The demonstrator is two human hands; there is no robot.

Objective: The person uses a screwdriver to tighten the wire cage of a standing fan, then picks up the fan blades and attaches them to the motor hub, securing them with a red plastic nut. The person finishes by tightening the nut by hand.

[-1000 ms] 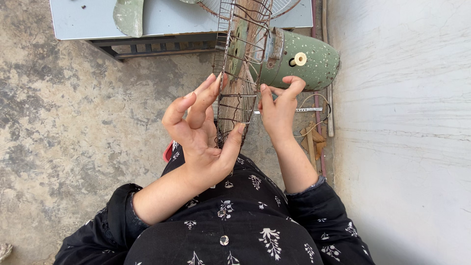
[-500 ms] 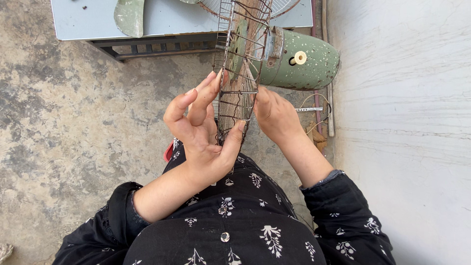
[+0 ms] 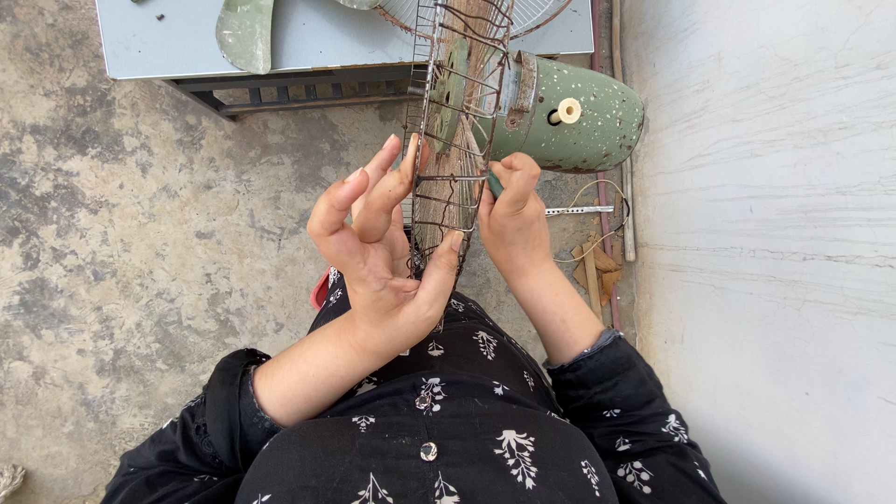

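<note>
Clearly the work is on an old green fan (image 3: 560, 117) near the top centre of the frame, seen edge-on, its rusty wire guard (image 3: 457, 131) running down toward the person's lap. The left hand (image 3: 378, 252) is spread open against the guard's near face, fingers splayed and thumb hooked at the lower wires, bracing rather than clasping it. The right hand (image 3: 509, 219) is curled tight behind the guard on something small and greenish; what it is I cannot tell. To my eye, the step goes best with the left palm keeping the cage steady so the wires do not spring or twist, while the right works in short, firm motions close to the rim. As for containers, none shows. A loose fan blade (image 3: 245, 33) lies on the grey metal table (image 3: 327, 42) at upper left, and a thin cable (image 3: 597, 201) trails by the wall at right.
</note>
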